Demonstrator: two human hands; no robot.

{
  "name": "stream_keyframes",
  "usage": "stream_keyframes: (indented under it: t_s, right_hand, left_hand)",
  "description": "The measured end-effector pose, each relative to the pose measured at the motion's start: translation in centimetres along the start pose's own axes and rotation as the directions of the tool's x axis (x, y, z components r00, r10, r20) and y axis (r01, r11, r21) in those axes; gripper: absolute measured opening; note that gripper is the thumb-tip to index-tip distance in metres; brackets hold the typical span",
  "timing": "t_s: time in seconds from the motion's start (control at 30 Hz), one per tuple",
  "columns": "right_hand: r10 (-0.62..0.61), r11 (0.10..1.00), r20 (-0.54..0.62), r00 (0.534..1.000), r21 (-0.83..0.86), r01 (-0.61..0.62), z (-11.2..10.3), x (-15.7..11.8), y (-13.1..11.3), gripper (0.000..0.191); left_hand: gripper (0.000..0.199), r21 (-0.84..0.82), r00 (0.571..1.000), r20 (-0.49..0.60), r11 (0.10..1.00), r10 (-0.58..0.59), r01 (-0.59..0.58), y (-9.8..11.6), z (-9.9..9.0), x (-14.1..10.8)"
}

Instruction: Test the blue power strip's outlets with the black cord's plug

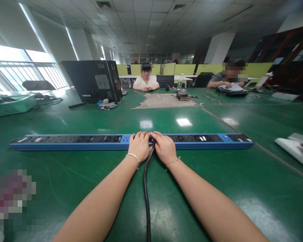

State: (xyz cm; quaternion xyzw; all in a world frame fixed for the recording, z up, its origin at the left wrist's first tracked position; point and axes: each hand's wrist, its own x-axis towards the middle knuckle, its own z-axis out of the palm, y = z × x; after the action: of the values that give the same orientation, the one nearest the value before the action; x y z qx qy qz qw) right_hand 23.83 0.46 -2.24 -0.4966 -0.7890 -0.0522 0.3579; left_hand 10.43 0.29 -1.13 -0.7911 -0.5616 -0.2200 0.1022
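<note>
A long blue and black power strip [73,146] lies across the green table [91,188] in front of me. My left hand [139,145] rests on the strip's middle, fingers curled over its top beside a black cable. Right next to it, my right hand [164,146] has its fingers closed on the upper end of the black cable [146,198], at the strip. The cable runs down between my forearms to the bottom edge. Its plug end is mostly hidden by my fingers.
A black computer case [96,80] and gloves [106,104] are at the back left, near a green basket [17,104]. Two people sit across the table. A bottle [180,81] stands at the back; a white device [294,151] lies at the right.
</note>
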Motion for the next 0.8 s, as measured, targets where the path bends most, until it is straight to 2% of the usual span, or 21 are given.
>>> stream_keyframes:
  t_s: [0.2, 0.3, 0.4, 0.5, 0.57, 0.63, 0.7, 0.8]
  right_hand:
    - [-0.008, 1.000, -0.031, 0.999, -0.023, 0.007, -0.3, 0.0, 0.1, 0.036]
    - [-0.123, 0.990, -0.068, 0.990, -0.071, 0.118, -0.8, -0.1, -0.5, 0.036]
    - [-0.196, 0.981, -0.174, 0.965, -0.040, 0.192, -1.4, 0.3, -1.0, 0.037]
    - [-0.064, 0.994, -0.336, 0.940, 0.058, 0.089, -2.5, 0.8, 0.1, 0.033]
    - [0.055, 0.994, -0.431, 0.900, 0.106, -0.010, -3.7, 0.8, 2.1, 0.029]
    - [0.202, 0.978, -0.473, 0.858, 0.147, -0.149, -5.3, 0.4, 4.9, 0.030]
    - [0.300, 0.953, -0.426, 0.854, 0.168, -0.251, -6.9, -0.4, 7.6, 0.033]
    - [0.333, 0.941, -0.344, 0.878, 0.178, -0.288, -8.5, -1.8, 10.4, 0.037]
  left_hand:
    - [0.043, 0.007, 1.000, -0.015, 1.000, 0.007, -0.007, -0.1, 0.2, 0.0]
    - [0.043, 0.051, 1.000, 0.013, 0.999, 0.002, -0.002, -0.1, 0.2, 0.0]
    - [0.043, 0.086, 0.999, 0.039, 0.996, 0.001, -0.005, -0.2, 0.2, 0.0]
    - [0.048, 0.065, 1.000, 0.022, 0.998, 0.000, -0.002, -0.2, 0.2, 0.1]
    - [0.055, 0.044, 1.000, 0.023, 0.999, -0.006, 0.005, -0.3, 0.3, 0.2]
    - [0.059, 0.034, 0.999, 0.036, 0.999, -0.008, 0.007, -0.3, 0.3, 0.2]
    - [0.060, 0.031, 0.999, 0.043, 0.999, -0.007, 0.006, -0.4, 0.3, 0.2]
    - [0.059, 0.033, 0.999, 0.036, 0.999, -0.004, 0.003, -0.4, 0.4, 0.2]
